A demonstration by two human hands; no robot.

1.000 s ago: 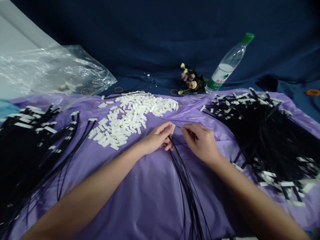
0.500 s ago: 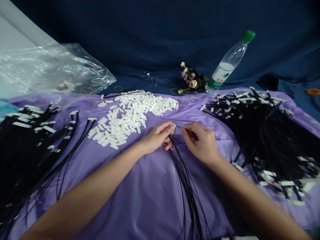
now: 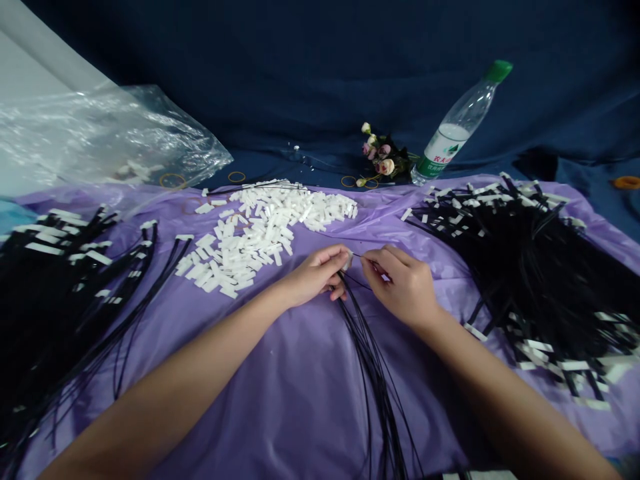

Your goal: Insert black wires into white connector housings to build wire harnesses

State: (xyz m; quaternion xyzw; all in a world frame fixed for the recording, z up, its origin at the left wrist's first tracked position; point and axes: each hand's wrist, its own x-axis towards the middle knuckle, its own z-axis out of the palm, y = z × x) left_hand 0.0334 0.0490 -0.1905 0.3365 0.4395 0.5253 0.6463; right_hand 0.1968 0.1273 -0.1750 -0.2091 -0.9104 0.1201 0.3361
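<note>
In the middle of the head view, my left hand [image 3: 320, 272] is closed, pinching a small white connector [image 3: 349, 259] between thumb and finger. A bundle of thin black wires [image 3: 373, 360] runs down from under its lower fingers toward the front edge. Just to the right, my right hand [image 3: 400, 280] is closed in a pinch on one thin black wire [image 3: 356, 255], whose end reaches the white connector. Whether that end sits inside the connector is too small to tell. Beyond my left hand spreads a pile of white connectors [image 3: 270, 227].
Heaps of black wires with white ends lie at left [image 3: 45, 313] and right [image 3: 540, 267] on the purple cloth [image 3: 295, 393]. Along the back are a clear plastic bag [image 3: 125, 133], rubber bands [image 3: 237, 177], artificial flowers [image 3: 384, 165] and a tilted water bottle [image 3: 450, 137].
My right hand has shifted very slightly left, closer to the connector, leaving a shorter stretch of wire between the hands. My left hand stays almost in place.
</note>
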